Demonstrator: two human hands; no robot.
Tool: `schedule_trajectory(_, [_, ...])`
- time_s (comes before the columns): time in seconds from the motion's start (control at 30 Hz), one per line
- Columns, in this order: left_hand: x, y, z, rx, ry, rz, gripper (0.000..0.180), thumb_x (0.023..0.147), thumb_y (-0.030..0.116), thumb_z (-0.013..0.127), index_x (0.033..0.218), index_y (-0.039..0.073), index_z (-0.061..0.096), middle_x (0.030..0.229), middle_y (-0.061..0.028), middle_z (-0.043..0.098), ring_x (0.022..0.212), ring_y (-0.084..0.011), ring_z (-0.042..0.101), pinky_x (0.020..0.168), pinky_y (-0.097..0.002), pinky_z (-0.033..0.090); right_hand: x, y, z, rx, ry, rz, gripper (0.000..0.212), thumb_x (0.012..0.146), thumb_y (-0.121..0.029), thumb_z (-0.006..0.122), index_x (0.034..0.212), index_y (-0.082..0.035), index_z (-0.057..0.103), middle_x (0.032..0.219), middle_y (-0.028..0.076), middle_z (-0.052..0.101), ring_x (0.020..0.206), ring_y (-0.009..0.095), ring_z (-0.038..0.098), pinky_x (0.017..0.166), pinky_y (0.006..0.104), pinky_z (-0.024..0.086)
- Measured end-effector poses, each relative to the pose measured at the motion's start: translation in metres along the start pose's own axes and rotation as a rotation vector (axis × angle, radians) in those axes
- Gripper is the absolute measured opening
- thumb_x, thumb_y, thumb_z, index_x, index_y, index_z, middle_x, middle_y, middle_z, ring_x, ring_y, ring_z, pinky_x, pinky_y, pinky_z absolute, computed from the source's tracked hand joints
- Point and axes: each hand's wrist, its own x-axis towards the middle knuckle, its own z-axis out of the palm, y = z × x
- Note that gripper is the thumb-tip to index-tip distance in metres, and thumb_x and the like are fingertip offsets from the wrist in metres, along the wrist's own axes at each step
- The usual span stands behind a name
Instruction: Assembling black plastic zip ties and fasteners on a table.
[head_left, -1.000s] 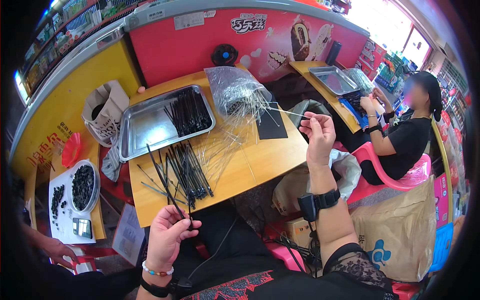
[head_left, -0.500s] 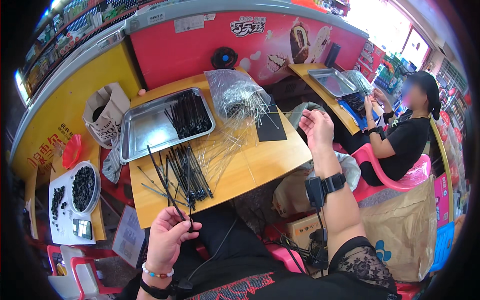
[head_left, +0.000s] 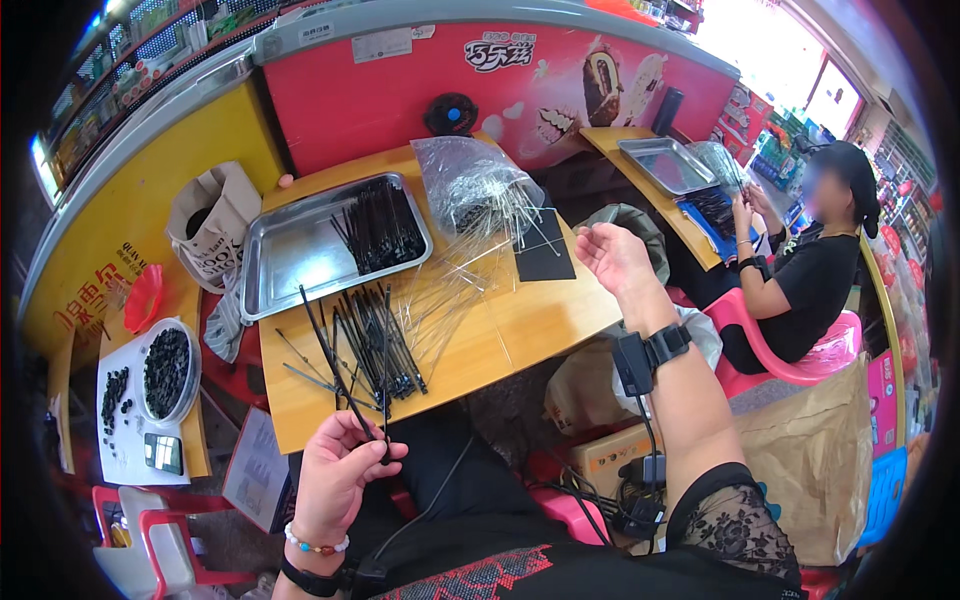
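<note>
My left hand (head_left: 350, 465), in front of the table's near edge, pinches long thin black strips (head_left: 330, 350) that rise up over the table. My right hand (head_left: 615, 262) is raised near the table's right edge with its fingers curled together; anything in them is too fine to make out. Between my hands lies a loose bundle of black strips (head_left: 375, 340) on the wooden table (head_left: 480, 360). Beyond it, a metal tray (head_left: 290, 260) holds more black strips on its right side. A clear plastic bag (head_left: 450, 165) spills thin silvery wires (head_left: 500, 212) toward a black card (head_left: 543, 255).
On the left, a tub of small black pieces (head_left: 168, 375) and a phone (head_left: 163, 453) lie on a white sheet. A cloth bag (head_left: 212, 215) stands beside the tray. At right, a person (head_left: 810, 260) sits on a pink chair (head_left: 790, 345) at another table, near a brown paper bag (head_left: 805, 440).
My right hand has moved left and slightly down, closer to the black card and wires. My left hand stays nearly in place, still pinching the black strips.
</note>
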Motion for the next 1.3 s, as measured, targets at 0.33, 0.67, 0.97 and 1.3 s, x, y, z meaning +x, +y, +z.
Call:
schedule_trajectory(0.33, [0.001, 0.001, -0.006, -0.049, -0.093, 0.013, 0.02, 0.084, -0.005, 0.057, 0.098, 0.007, 0.052, 0.098, -0.0068, 0.059, 0.086, -0.0219, 0.066, 0.069, -0.0311, 0.058, -0.079, 0.055, 0.028, 0.02, -0.26, 0.134, 0.003, 0.089, -0.004, 0.049, 0.091, -0.006, 0.051, 0.085, 0.012, 0.062, 0.075, 0.022, 0.064, 0.07, 0.0353, 0.055])
schedule_trajectory(0.67, [-0.013, 0.011, -0.006, -0.036, -0.1, 0.036, 0.02, 0.084, -0.005, 0.057, 0.102, 0.004, 0.054, 0.107, -0.0128, 0.062, 0.09, -0.0227, 0.067, 0.073, -0.0302, 0.058, -0.17, 0.098, 0.077, -0.025, -0.468, 0.238, 0.004, 0.09, -0.004, 0.05, 0.091, -0.007, 0.052, 0.085, 0.012, 0.064, 0.072, 0.019, 0.065, 0.07, 0.0346, 0.056])
schedule_trajectory(0.97, [-0.018, 0.009, -0.01, 0.002, -0.041, 0.058, 0.016, 0.085, -0.004, 0.058, 0.1, 0.002, 0.055, 0.097, -0.0119, 0.065, 0.09, -0.0203, 0.066, 0.074, -0.0286, 0.057, -0.181, 0.102, 0.083, -0.411, -0.456, -0.14, 0.008, 0.086, -0.005, 0.057, 0.093, -0.006, 0.056, 0.093, 0.011, 0.063, 0.087, 0.02, 0.064, 0.086, 0.0383, 0.049])
schedule_trajectory(1.3, [-0.024, 0.011, -0.014, -0.002, -0.065, 0.042, 0.019, 0.085, -0.006, 0.058, 0.103, 0.001, 0.055, 0.102, -0.0113, 0.064, 0.092, -0.0203, 0.066, 0.075, -0.0286, 0.057, -0.24, 0.115, 0.105, -1.326, -0.888, -1.006, 0.013, 0.073, -0.005, 0.068, 0.085, -0.008, 0.065, 0.08, 0.007, 0.062, 0.071, 0.024, 0.062, 0.072, 0.0368, 0.049])
